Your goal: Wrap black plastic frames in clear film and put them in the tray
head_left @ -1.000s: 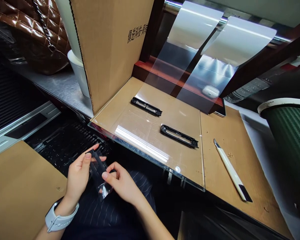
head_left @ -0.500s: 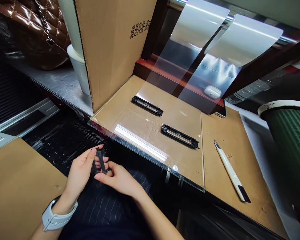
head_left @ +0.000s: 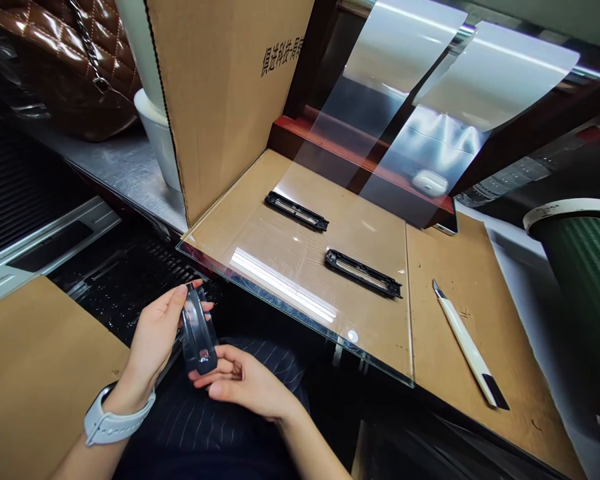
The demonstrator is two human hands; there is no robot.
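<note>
My left hand (head_left: 153,340) and my right hand (head_left: 243,380) together hold a narrow black plastic part wrapped in clear film (head_left: 197,330), upright over my lap. The left fingers pinch its top and side; the right fingers curl under its lower end. A white watch sits on my left wrist. Two similar black plastic strips (head_left: 296,211) (head_left: 363,273) lie flat on the glass plate (head_left: 290,293) ahead, under two hanging sheets of clear film (head_left: 380,100).
A white utility knife (head_left: 470,353) lies on the brown board to the right. A tall cardboard box (head_left: 220,93) stands at the back left, beside a white cup and a brown quilted bag. A green bin (head_left: 580,267) sits far right. A tray of black parts (head_left: 130,280) lies below the glass.
The wrapped part has been turned upright between my hands. My right hand has slipped lower, under its bottom end, and the film now lies smooth around it.
</note>
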